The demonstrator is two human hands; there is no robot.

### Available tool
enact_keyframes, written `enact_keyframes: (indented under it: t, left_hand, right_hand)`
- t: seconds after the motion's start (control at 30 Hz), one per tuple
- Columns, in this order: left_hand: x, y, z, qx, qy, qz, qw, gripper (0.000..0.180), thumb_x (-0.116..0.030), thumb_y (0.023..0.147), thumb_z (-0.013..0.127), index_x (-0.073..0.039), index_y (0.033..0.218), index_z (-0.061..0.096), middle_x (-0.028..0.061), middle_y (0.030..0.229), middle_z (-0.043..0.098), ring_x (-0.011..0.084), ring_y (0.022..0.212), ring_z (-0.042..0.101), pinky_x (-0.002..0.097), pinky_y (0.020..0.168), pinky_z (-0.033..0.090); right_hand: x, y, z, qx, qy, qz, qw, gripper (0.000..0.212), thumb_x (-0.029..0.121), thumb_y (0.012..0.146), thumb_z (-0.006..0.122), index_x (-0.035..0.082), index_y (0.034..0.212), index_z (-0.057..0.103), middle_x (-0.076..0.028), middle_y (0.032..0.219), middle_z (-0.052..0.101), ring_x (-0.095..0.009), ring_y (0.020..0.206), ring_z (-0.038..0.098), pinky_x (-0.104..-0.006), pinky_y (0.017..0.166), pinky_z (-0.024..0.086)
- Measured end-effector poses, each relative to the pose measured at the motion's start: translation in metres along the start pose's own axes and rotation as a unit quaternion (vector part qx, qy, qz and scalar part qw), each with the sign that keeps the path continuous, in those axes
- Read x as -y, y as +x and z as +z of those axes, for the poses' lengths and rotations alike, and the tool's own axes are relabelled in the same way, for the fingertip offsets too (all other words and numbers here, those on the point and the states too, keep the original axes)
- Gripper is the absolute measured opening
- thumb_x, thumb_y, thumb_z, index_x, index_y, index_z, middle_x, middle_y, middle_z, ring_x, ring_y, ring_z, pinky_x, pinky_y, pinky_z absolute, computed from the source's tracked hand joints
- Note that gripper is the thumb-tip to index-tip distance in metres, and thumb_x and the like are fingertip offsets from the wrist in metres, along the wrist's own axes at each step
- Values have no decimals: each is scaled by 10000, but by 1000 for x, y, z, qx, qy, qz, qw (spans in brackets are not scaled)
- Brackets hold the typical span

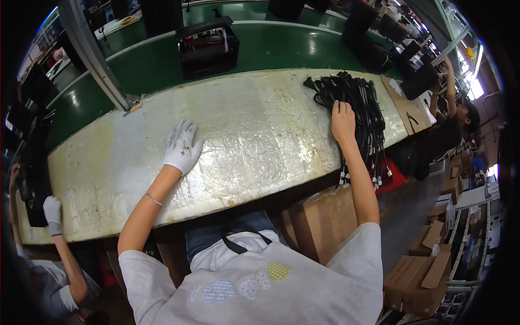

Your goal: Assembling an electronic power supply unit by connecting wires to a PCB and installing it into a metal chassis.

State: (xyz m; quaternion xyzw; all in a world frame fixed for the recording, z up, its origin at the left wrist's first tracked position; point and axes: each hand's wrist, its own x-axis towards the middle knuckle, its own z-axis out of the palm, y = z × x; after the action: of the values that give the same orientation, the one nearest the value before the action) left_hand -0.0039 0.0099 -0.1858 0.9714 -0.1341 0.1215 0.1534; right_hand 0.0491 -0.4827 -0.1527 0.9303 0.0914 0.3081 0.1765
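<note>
My left hand (183, 149) wears a thin white glove with dark smudges on its back. It lies palm down on the film-covered workbench (238, 146), fingers stretched out and holding nothing. Farther right, my bare right hand (343, 122) reaches onto a thick heap of black cables (362, 97). Its fingers are close together, the tips pressed into the heap's left side; exactly which cable strands they grip is hidden. White connectors (376, 181) dangle from the cable ends over the bench's near edge.
Behind the bench runs a green conveyor (281, 46) carrying an open black computer case (207, 47). A metal post (95, 54) rises at left. Pliers (413, 122) lie on cardboard at right. Co-workers stand at both ends; a carton (327, 219) sits below the bench.
</note>
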Motion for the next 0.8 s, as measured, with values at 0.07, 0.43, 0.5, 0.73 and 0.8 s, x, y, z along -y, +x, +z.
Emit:
enact_keyframes:
  t: [0.07,0.43,0.5,0.73,0.8]
  left_hand:
    - [-3,1,-2,8,-5,-4,1000,500,-306,895,572,-64,1327,500,164,1419,445,350,1346,376,483,1101,292]
    - [-38,-74,-80,104,-263,21,959,700,-405,889,596,-24,1426,359,223,1460,390,359,1335,420,411,1104,356]
    - [-34,-107,-110,-16,-210,41,977,689,-365,887,612,-25,1429,357,216,1458,397,352,1322,438,416,1098,362]
    - [14,-184,-232,-332,-192,-192,904,545,-107,866,635,27,1363,454,179,1431,444,295,1331,433,376,1118,319]
    - [32,-207,-239,-369,-192,-221,882,545,-91,866,628,40,1363,447,173,1430,445,278,1328,437,371,1117,322]
  right_hand:
    - [17,2,10,-17,-35,-33,999,333,66,845,514,-41,1153,583,-209,1232,570,-369,1225,491,-396,1033,396]
    - [199,49,-94,-8,428,-77,900,375,32,838,607,-37,1204,562,-265,1307,498,-437,1209,467,-467,1026,378]
    - [275,56,-120,15,538,-195,820,472,86,831,638,-44,1267,510,-270,1326,488,-440,1234,455,-477,1050,359]
    - [575,130,-191,87,726,-354,583,699,229,816,645,-57,1392,371,-287,1366,468,-416,1263,459,-416,1070,365]
    - [620,149,-213,145,741,-359,549,653,205,802,629,-28,1371,407,-287,1313,509,-421,1218,493,-427,1040,389]
